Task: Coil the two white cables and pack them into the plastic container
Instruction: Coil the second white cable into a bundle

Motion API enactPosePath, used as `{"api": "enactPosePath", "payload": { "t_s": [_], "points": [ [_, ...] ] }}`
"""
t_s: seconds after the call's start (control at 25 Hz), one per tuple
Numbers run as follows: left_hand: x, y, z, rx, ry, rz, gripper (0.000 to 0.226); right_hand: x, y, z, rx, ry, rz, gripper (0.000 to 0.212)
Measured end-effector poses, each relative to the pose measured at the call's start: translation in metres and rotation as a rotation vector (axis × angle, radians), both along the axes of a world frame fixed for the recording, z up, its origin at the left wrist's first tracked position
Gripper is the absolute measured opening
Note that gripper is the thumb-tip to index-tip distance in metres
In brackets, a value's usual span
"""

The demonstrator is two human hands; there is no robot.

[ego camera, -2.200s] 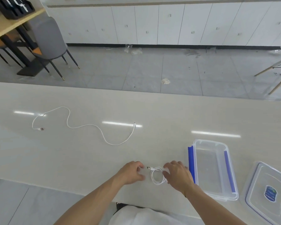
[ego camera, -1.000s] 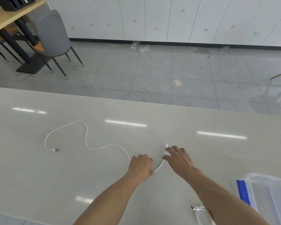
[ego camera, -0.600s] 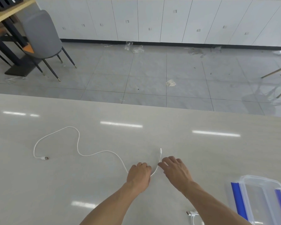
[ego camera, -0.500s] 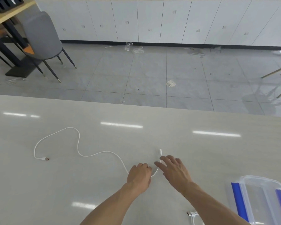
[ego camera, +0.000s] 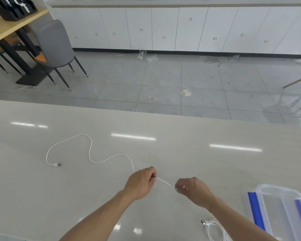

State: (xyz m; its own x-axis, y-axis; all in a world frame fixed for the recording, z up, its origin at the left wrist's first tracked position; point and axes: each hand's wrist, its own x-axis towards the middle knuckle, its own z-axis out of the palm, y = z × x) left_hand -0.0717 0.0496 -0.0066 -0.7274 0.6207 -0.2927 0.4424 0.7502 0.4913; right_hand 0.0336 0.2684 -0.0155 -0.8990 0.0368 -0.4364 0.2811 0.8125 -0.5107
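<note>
Partly hidden under the right forearm, the coiled cable; both hands pinch the loose cable.

The plastic container near the counter's right end is cut off by the picture's right and bottom edges. The coiled cable at the near edge is partly behind the right arm and cut off below. Inside the left hand and the right hand, the loose cable is hidden, and its end plug cannot be seen.
</note>
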Motion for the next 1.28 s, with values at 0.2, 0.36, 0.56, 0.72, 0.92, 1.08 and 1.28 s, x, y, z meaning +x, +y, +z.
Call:
{"api": "enactPosePath", "payload": {
  "t_s": [0.2,0.36,0.56,0.72,0.92,1.08,1.28],
  "points": [
    [0.003,-0.006,0.036,0.299,0.024,0.071,0.007,0.021,-0.017,0.047,-0.548,-0.090,-0.100,0.016],
    [0.014,-0.005,0.065,0.505,-0.024,0.109,0.009,0.034,-0.036,0.080,-0.801,-0.099,-0.140,0.015],
    [0.035,-0.008,0.084,0.628,-0.158,0.187,0.014,0.042,-0.060,0.117,-1.003,0.003,-0.221,0.011],
    [0.050,-0.013,0.090,0.689,-0.209,0.269,0.015,0.040,-0.071,0.137,-1.167,0.168,-0.378,0.016],
    [0.068,-0.012,0.095,0.696,-0.171,0.222,0.020,0.032,-0.080,0.140,-1.240,0.317,-0.514,0.019],
    [0.079,-0.014,0.088,0.603,-0.113,0.186,0.025,0.024,-0.082,0.137,-1.265,0.408,-0.644,0.017],
    [0.091,-0.017,0.085,0.463,-0.045,0.142,0.022,0.018,-0.083,0.127,-1.245,0.468,-0.786,0.022]
  ]
}}
